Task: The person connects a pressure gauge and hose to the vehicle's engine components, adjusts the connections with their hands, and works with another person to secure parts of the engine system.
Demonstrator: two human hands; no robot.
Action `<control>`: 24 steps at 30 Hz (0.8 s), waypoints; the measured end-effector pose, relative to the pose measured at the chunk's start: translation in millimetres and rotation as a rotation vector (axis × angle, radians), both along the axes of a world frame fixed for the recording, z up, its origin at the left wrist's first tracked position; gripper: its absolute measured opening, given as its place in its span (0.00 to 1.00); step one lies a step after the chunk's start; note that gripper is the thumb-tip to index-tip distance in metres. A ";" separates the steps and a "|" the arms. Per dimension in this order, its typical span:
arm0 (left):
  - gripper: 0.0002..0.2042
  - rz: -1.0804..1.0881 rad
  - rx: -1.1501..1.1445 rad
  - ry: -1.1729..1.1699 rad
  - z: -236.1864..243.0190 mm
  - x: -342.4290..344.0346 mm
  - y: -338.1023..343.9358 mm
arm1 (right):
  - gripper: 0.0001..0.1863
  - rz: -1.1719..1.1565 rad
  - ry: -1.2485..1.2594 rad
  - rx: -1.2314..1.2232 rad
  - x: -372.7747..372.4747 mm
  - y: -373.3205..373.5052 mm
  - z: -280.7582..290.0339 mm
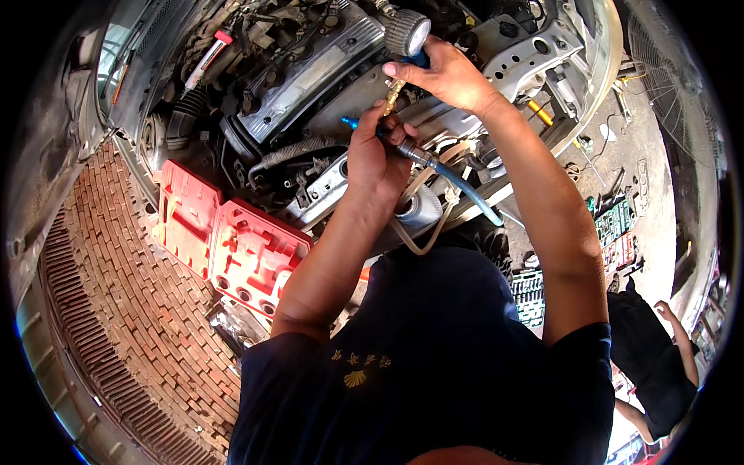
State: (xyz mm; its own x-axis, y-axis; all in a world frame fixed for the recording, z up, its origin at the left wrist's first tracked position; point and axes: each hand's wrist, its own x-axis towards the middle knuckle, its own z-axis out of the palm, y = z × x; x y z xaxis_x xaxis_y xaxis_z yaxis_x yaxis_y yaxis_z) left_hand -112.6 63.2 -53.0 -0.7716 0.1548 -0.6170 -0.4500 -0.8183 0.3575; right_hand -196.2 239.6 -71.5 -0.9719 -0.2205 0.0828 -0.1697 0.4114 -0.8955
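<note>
I lean over an open car engine bay [310,74]. My right hand [446,74] grips a round pressure gauge [405,32] with a knurled rim and a blue body, above the engine. A brass fitting [393,94] hangs below the gauge. My left hand [376,159] is closed around the metal end of a blue hose [465,190] just beneath that fitting. The hose runs off to the right and down. A pale fluid reservoir [422,208] sits right under my left wrist.
An open red tool case [225,240] with empty moulded slots rests on the left edge of the bay. Socket sets [616,225] and loose tools lie on the ground at right. Another person [659,364] crouches at lower right. Brick paving [132,310] lies left.
</note>
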 end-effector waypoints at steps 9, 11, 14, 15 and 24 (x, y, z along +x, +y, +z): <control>0.11 -0.075 -0.064 -0.047 3.5 -5.0 3.8 | 0.33 -0.029 0.031 -0.096 -1.4 -2.9 -12.8; 0.11 -0.074 -0.087 -0.062 10.0 -6.3 6.7 | 0.33 -0.030 0.010 -0.113 -0.1 -1.3 -11.3; 0.10 -0.061 -0.073 -0.082 15.7 -7.1 7.0 | 0.33 -0.029 -0.046 -0.124 1.3 0.2 -5.1; 0.10 -0.050 -0.035 -0.086 16.0 -6.9 6.3 | 0.33 -0.027 -0.079 -0.117 1.5 -0.1 -3.9; 0.06 0.029 0.003 -0.045 7.6 -2.2 6.1 | 0.32 -0.042 -0.030 -0.105 -2.1 -3.0 -16.3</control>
State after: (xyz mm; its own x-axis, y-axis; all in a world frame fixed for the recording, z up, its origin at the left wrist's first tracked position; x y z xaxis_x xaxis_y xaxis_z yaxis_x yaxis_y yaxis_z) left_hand -114.8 69.3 -45.4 -0.7469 0.1351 -0.6510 -0.4419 -0.8324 0.3343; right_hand -198.3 236.6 -87.7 -0.9825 -0.1708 0.0744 -0.1270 0.3214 -0.9384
